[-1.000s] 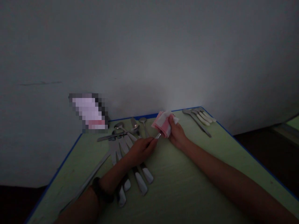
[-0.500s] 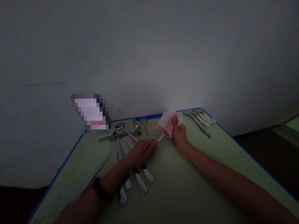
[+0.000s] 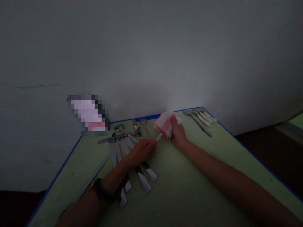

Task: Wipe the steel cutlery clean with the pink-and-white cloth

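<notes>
My left hand (image 3: pixel 143 152) is closed on the thin metal handle (image 3: pixel 159 136) of a piece of cutlery. Its far end is hidden inside a pink-and-white cloth (image 3: pixel 163 124), so its kind does not show. My right hand (image 3: pixel 178 134) grips that cloth around the covered end, thumb on top. Under and beside my left forearm lies a spread of metal cutlery (image 3: pixel 126 146), with several broad handles pointing toward me and spoon heads at the far side. A small spoon (image 3: pixel 145 126) lies just beyond my left hand.
At the table's far right corner lie several utensils with pale handles (image 3: pixel 205 119) and a long metal one (image 3: pixel 200 123). A blurred-out phone-like object (image 3: pixel 87 113) leans on the wall at the far left. The green table (image 3: pixel 180 189) has a blue edge and meets the wall.
Both hands, the cloth and the held utensil keep almost the same pose. The whole view has shifted slightly, with things appearing a little further left.
</notes>
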`<state>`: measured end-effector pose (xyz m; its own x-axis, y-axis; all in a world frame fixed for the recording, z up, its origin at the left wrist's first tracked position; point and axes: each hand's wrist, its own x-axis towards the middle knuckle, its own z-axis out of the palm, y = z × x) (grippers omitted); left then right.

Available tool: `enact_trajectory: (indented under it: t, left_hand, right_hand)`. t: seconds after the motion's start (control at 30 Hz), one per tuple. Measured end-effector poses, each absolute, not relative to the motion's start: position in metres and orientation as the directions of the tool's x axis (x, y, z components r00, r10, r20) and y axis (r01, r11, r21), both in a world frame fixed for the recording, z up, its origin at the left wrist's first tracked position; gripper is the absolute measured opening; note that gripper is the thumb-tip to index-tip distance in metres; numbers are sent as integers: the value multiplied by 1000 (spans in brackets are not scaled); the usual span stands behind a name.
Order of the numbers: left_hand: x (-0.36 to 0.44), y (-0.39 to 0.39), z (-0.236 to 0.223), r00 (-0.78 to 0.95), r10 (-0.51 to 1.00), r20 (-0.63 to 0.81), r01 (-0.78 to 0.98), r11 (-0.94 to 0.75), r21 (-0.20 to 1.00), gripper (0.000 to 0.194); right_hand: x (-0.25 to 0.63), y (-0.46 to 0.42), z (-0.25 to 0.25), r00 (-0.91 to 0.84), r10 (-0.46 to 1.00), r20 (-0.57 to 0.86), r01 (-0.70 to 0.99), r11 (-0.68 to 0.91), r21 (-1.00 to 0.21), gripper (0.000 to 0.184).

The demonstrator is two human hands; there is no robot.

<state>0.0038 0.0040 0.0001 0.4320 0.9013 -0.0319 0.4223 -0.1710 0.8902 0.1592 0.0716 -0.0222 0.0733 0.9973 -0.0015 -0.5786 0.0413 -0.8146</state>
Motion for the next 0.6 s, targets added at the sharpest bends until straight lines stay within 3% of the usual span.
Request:
enact_trajectory:
  t: [0.23, 0.43, 0.6]
  left_hand:
    - [-4, 4, -8, 449, 889, 85, 126, -157, 980, 31]
    - [-3, 1, -6, 489, 871, 47, 152, -139, 979, 27]
    - [-1, -2, -4, 510, 854, 105, 6, -126, 992, 28]
  right_hand:
    - [161, 70, -18, 118, 992, -44, -614, 38, -789, 36]
    - [163, 70, -18, 170, 984, -44, -584, 65, -809, 40]
    - [163, 72, -19, 219, 975, -33, -596, 107, -796, 40]
